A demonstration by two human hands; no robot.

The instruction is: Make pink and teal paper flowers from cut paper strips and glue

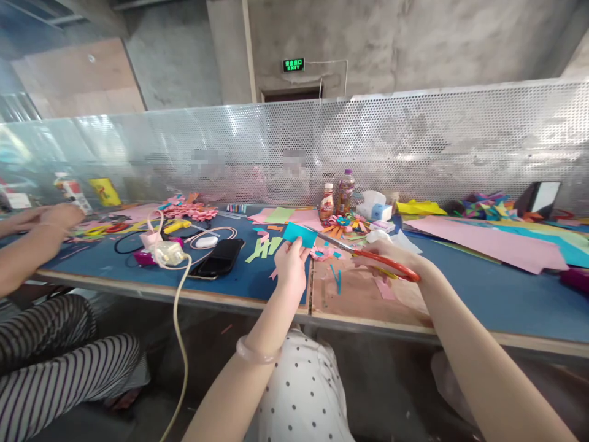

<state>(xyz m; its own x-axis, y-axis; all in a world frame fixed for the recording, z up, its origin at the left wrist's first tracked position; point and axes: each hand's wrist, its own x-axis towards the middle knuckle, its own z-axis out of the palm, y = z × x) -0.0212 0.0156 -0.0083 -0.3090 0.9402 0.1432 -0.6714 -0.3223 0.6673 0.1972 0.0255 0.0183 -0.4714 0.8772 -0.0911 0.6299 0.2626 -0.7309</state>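
Observation:
My left hand pinches a small blue sheet of paper above the table's front part. My right hand is wrapped round the orange handles of a pair of scissors. The scissor blades point left and reach the right edge of the blue paper; whether they bite into it is too small to tell. Thin blue paper strips lie on the bare brown board below. Light green paper strips lie left of my left hand, and a pink paper flower sits just behind the hands.
A black phone, a power strip and a cord hanging over the edge are at left. Behind stand two bottles and a tissue pack. Large pink paper sheets lie right. A co-worker's hands work far left.

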